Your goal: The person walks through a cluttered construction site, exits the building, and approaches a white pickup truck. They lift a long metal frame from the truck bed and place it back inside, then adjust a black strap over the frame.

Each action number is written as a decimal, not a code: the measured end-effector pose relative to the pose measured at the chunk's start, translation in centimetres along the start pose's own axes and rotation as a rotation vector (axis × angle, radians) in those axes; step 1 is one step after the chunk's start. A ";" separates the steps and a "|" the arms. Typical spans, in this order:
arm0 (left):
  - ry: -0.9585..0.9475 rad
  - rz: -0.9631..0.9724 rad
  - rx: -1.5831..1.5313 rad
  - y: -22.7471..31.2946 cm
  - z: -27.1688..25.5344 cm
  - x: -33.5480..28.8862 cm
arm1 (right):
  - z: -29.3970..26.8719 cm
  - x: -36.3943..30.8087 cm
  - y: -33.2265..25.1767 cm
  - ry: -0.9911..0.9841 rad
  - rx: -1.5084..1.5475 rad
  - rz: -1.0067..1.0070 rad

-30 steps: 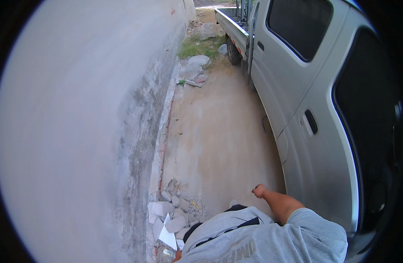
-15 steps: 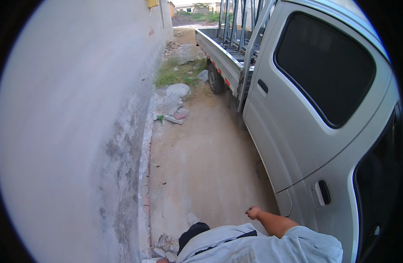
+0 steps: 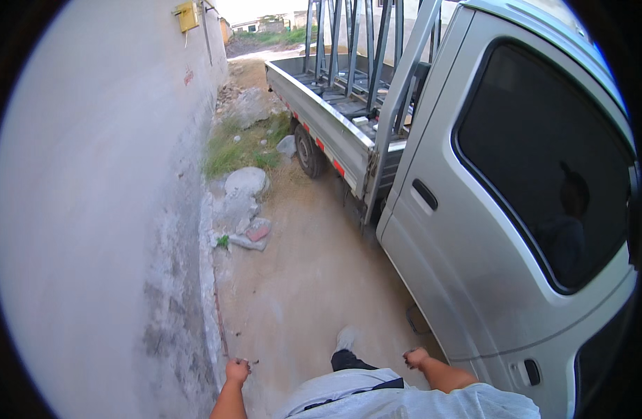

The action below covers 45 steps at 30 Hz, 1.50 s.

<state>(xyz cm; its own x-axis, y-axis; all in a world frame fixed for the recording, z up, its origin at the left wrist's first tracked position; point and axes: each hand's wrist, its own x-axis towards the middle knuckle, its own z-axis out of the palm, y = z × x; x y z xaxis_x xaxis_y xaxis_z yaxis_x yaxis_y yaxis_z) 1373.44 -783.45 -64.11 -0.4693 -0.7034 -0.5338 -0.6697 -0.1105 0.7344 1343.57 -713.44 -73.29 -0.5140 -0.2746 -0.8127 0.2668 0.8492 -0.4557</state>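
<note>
My left hand hangs low beside the base of the pale wall, its fingers curled. A tiny thin dark shape shows at its fingertips, too small to name. My right hand is held low next to the lower edge of a silver truck, apart from it. Its fingers are curled too, and whatever may be inside them is hidden. Between the hands, one pale shoe and a dark trouser leg show below my grey shirt.
The truck's low-sided bed carries upright metal frames. Along the wall lie broken concrete chunks and grass, narrowing the dirt passage. A rear wheel stands near the rubble. A yellow box hangs on the wall.
I have moved forward along the passage; the truck bed and rubble are nearer. My left hand has come up into fuller view, and one foot now shows in front.
</note>
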 end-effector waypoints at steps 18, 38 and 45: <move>-0.266 -0.008 0.760 23.0 13.0 25.7 | -28.4 19.6 -68.5 0.181 0.080 -0.642; -0.080 0.148 0.058 71.2 21.7 77.0 | -70.7 37.3 -114.7 0.844 -0.407 -0.798; -0.216 0.382 0.918 76.2 30.5 73.1 | -80.4 48.6 -113.3 0.616 -0.523 -0.673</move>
<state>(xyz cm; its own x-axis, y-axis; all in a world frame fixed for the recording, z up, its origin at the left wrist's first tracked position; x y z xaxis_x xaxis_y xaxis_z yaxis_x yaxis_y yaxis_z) 1270.55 -821.83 -59.98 -0.7771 -0.4269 -0.4624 -0.5939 0.7406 0.3143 1222.82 -786.68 -31.96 -0.7902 -0.6101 -0.0580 -0.5379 0.7358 -0.4115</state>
